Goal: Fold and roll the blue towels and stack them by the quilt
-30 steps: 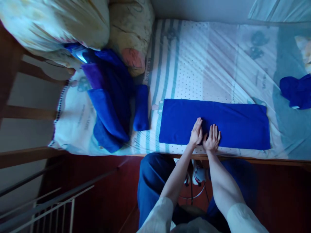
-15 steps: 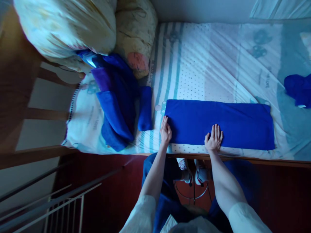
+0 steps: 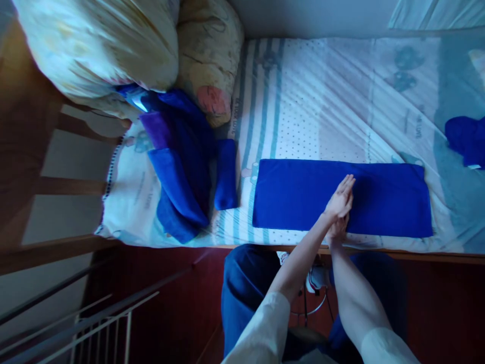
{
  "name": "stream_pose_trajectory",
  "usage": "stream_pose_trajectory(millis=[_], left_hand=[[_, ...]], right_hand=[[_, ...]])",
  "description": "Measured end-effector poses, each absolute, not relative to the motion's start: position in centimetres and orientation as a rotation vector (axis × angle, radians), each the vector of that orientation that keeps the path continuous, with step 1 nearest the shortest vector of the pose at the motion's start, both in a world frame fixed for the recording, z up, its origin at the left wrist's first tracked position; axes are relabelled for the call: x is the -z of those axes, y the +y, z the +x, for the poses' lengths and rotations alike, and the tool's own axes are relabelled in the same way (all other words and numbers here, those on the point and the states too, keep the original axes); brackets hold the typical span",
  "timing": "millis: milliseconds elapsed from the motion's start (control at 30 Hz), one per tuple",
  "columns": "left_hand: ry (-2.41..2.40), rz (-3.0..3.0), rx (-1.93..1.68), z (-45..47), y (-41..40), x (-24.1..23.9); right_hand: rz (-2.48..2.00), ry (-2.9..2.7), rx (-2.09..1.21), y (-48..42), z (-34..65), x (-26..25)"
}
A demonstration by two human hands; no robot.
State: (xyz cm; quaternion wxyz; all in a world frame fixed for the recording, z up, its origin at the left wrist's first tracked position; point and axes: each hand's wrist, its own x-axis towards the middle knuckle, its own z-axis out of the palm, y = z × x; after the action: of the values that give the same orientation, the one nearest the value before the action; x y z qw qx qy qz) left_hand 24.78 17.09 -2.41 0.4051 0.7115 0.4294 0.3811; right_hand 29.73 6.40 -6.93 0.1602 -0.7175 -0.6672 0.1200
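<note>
A long blue towel (image 3: 295, 194), folded into a strip, lies flat across the near edge of the bed. My left hand (image 3: 341, 197) rests on its middle with fingers stretched out flat and together. My right hand (image 3: 337, 231) lies directly under the left one at the towel's near edge; its fingers are almost wholly hidden.
A heap of folded blue and purple towels (image 3: 182, 162) sits at the left beside two pale pillows (image 3: 113, 45). A crumpled blue cloth (image 3: 466, 139) lies at the far right of the patterned sheet (image 3: 322, 101). A wooden bed rail (image 3: 49, 187) and metal bars (image 3: 94, 318) stand left.
My left hand slid from the towel's left end back to its middle and now lies over my right hand, which stayed near the middle of the near edge.
</note>
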Motion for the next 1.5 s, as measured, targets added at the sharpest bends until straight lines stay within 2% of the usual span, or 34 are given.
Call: stream_pose_trajectory(millis=[200,400,533,633,800,900,1300,1500], left_hand=[[1.355,1.876,-0.859,14.2,19.4,6.2],[1.75,1.894,-0.836,1.8,21.1,5.8],[1.922,1.826,-0.766,-2.0,22.4,5.0],[1.966,1.866,-0.733,0.1,21.1,4.2],[1.792,2.096,-0.567,9.3,13.8,3.6],[1.834,2.07,-0.589,12.1,10.8,3.9],[1.835,1.983,-0.82,12.2,11.1,4.4],[1.837,2.007,-0.883,12.2,11.1,4.6]], right_hand=[[-2.043,-1.915,-0.21,6.6,28.5,4.4],[-2.072,-1.919,-0.233,6.7,28.4,3.9],[-2.068,-1.913,-0.233,6.7,28.4,4.0],[-2.064,-1.908,-0.24,6.6,28.3,3.9],[-2.048,-1.893,-0.227,6.7,28.2,3.5],[-2.054,-1.898,-0.226,6.7,28.2,3.3],[-2.135,-1.891,-0.377,7.5,27.2,1.8],[-1.862,-2.171,-0.496,13.9,26.0,1.2]])
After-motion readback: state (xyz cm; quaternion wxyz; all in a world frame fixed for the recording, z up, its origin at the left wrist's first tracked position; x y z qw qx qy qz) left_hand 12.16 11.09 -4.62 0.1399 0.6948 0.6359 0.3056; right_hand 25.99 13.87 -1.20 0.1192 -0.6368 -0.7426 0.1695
